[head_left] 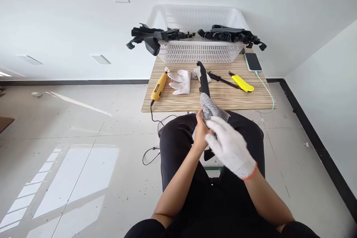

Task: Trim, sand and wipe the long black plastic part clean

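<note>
My bare left hand [201, 132] is closed round a long black plastic part [205, 81]. One end of this part reaches up over the table, and what seems to be its lower end shows between my knees. A grey speckled cloth [210, 108], perhaps a knitted glove, lies over its middle, just above my left fingers. My right hand [230, 147] wears a white knitted glove with an orange cuff. Its thumb and fingers are apart, and they overlap the cloth's lower edge and my left hand; whether they touch is unclear.
On the slatted table [178, 103] lie a yellow rotary tool [159, 87], a white glove [181, 82], a black toothed strip [224, 81], a yellow utility knife [242, 83] and a charging phone [253, 62]. Behind stands a white basket [199, 52] with black plastic parts [230, 34] across its rim.
</note>
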{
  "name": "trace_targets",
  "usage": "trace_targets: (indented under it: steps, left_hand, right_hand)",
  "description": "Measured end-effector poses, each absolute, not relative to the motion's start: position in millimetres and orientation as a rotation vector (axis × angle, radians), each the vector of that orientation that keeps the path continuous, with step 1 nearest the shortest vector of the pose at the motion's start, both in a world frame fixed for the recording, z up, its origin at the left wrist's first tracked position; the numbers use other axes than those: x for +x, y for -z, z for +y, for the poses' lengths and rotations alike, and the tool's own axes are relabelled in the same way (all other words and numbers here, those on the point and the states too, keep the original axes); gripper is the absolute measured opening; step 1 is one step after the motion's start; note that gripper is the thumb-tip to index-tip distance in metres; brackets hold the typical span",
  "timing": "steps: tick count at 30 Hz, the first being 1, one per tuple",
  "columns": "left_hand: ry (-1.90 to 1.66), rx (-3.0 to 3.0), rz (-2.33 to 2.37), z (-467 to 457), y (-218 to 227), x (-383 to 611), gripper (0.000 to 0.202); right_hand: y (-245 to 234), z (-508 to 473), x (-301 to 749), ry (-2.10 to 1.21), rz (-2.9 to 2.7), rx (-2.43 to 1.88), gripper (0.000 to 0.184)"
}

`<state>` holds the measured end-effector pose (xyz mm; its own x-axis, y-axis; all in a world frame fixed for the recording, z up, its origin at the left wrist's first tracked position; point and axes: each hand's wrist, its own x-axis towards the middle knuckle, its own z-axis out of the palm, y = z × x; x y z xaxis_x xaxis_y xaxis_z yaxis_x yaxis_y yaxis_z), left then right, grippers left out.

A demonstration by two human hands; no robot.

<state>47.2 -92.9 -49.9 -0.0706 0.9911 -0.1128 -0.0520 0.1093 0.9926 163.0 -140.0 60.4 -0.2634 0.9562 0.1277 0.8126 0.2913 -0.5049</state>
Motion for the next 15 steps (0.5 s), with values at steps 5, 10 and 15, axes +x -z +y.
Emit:
trace_targets:
  steps: [5,10,15]
  left_hand:
    - [-1.295,0.876,1.357,-101,73,56,0.053]
    - [-1.251,1.099,1.249,-122,73,44,0.047]
    - [-1.402,1.332,1.671,-147,36,24,0.053]
  right_hand:
    - [-20,-120,118,-0.261,-2.347,-1.744,0.068]
    - [-14,-112,105,-0.217,-2.264,-1.852,0.066]
    - [-15,-102,105,-0.216,-2.265,-1.756,0.060]
